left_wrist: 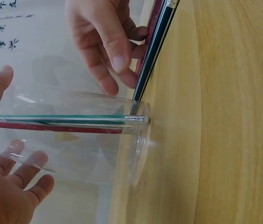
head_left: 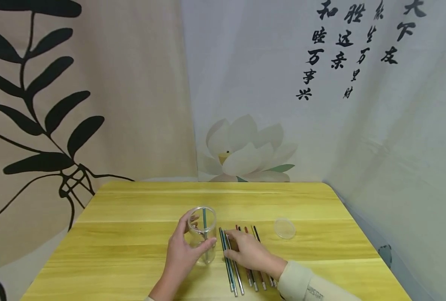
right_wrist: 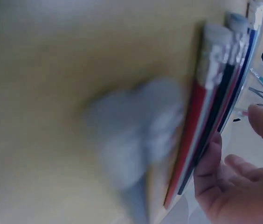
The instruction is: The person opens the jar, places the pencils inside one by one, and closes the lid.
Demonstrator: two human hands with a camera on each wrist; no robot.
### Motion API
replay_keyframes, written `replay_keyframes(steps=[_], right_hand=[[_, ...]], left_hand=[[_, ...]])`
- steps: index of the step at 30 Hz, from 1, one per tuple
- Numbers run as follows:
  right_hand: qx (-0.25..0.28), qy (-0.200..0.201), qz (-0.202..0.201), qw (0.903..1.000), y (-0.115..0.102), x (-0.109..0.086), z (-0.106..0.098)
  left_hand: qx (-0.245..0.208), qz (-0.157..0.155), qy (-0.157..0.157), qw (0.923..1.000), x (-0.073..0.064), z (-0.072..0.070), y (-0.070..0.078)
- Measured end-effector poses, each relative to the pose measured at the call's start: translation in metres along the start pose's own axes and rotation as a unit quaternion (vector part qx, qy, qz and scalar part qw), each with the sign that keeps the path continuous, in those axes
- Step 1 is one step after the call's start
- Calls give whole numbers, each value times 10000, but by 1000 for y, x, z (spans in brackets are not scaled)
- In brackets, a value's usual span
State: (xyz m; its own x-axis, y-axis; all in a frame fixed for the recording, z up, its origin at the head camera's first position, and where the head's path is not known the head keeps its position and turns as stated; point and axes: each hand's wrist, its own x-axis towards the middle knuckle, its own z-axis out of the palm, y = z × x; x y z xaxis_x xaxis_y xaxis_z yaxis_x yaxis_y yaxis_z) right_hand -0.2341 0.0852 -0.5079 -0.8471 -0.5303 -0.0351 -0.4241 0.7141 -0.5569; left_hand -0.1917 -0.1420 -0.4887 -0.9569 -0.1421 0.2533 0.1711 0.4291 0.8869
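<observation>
My left hand (head_left: 181,255) grips a clear, upright jar (head_left: 210,234), thumb on the near side and fingers around the far side. Inside the jar, the left wrist view shows a green pencil (left_wrist: 66,119) and a red pencil (left_wrist: 75,129). Just right of the jar, my right hand (head_left: 251,251) is over a row of pencils (head_left: 239,281) lying on the table. Its fingers are loosely bent beside them; no pencil is plainly pinched. In the right wrist view, a red pencil (right_wrist: 192,121) and dark ones lie next to the fingertips, with blurred eraser ends in front.
A round clear lid (head_left: 285,228) lies on the wooden table (head_left: 140,234), to the right of the pencils. Behind the table hangs a cloth backdrop (head_left: 245,75) printed with a plant, a flower and characters.
</observation>
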Motion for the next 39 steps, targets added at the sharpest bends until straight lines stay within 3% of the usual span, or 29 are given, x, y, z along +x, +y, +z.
replay_keyframes(steps=[8,13,18,24,30,32,36,39], right_hand=[[-1295,535,-184,9900,-7,17,11],[-1484,812,-122,9855,-8,29,15],[-1466,795,92,9859,-12,40,15],[-1170,476,590,9902,-21,50,6],[-1172,96,1045,9876,-28,55,-4],[-846,-18,1109,9902,-28,53,-10],[191,-124,856,9961,-26,46,-36],[890,24,383,9953,-29,39,-64]], left_hand=[[19,58,-13,10000,-1,2,1],[7,16,-30,10000,-3,3,1],[-96,-54,-6,9999,-4,3,1],[-124,-10,-9,9999,-3,2,1],[-75,137,25,9999,-1,3,-1],[-51,180,41,9998,-1,3,-1],[-37,130,34,9999,0,4,1],[-23,23,14,10000,-2,2,2]])
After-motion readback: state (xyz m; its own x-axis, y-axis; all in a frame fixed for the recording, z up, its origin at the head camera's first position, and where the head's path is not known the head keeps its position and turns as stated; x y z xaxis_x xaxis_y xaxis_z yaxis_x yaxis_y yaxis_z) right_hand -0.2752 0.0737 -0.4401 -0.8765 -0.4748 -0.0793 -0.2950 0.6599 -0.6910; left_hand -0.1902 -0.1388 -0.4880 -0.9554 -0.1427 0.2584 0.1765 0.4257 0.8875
